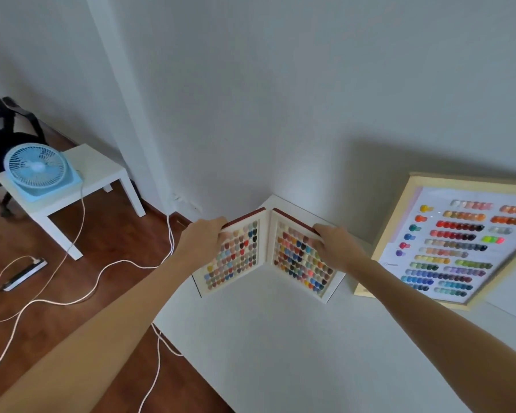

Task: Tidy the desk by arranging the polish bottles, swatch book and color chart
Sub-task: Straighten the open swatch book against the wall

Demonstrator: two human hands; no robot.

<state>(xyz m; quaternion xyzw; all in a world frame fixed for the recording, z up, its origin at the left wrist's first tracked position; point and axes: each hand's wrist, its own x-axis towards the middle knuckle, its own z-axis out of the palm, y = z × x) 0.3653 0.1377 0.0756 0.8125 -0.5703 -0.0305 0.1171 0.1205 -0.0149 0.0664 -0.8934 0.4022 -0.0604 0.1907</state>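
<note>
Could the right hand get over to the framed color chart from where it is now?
Probably yes. The right hand grips the open swatch book, and the color chart leans against the wall just beside it, with bare desk between. It would have to let go first.

I see the swatch book (268, 253) standing open in a V at the white desk's (280, 353) far corner, red covers outward, both pages gridded with coloured nail tips. To its right, the framed color chart (453, 245) leans against the wall.
</note>
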